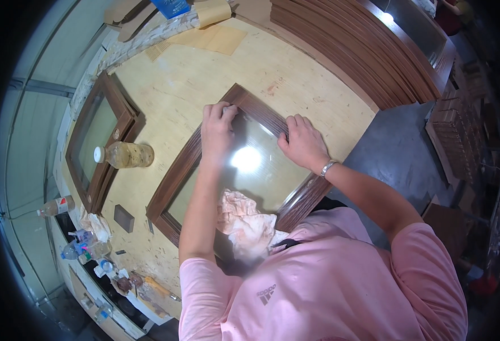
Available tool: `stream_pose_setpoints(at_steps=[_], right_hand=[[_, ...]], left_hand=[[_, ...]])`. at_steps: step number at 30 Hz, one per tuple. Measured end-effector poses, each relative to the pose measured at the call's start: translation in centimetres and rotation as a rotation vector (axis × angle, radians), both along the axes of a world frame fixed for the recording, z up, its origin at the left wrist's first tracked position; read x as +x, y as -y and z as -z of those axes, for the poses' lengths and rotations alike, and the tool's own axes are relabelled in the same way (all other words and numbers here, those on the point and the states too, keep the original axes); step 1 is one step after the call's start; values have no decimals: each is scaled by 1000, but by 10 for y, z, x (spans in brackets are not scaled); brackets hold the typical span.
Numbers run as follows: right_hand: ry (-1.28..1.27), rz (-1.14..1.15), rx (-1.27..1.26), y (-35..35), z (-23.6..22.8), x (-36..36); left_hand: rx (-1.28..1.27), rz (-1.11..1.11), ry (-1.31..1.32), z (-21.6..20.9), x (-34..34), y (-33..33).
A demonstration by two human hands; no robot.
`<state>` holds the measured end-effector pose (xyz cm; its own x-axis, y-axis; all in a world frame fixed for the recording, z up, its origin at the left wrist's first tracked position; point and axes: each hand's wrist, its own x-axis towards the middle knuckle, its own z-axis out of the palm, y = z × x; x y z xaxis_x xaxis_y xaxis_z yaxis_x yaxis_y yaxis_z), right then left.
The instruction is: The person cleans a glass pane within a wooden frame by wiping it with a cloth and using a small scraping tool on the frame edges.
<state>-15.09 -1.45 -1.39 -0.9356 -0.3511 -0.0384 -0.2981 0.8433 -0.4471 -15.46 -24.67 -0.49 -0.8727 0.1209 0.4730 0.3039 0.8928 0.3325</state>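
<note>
A dark brown wooden cabinet door (177,165) with a glass panel lies on the workbench before me. Near its far corner, my left hand (217,129) is closed, knuckles up, pressing on the frame's inner edge. Whatever its fingers pinch is too hidden to name. My right hand (305,141) grips the right rail, fingers over the outer edge and thumb toward the glass. A crumpled, pink-stained white cloth (244,224) lies on the door's near part, against my body. Bright light reflects off the glass.
Another glass-panelled door (99,182) lies at the left, beside a capped bottle of yellowish liquid (129,154). A dark block (123,218) rests nearer me. Small bottles (85,250) crowd the bench's left edge. Stacked brown panels (352,51) stand at the far right.
</note>
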Motion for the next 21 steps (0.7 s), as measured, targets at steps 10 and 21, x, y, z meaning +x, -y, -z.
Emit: stream_pose_setpoints(at_steps=[10,21], right_hand=[[0,17,16,1,-2,0],[5,22,-7,1,-3,0]], left_hand=[[48,-136,-15,7,10,-9],[62,-242,38,2,17,-1]])
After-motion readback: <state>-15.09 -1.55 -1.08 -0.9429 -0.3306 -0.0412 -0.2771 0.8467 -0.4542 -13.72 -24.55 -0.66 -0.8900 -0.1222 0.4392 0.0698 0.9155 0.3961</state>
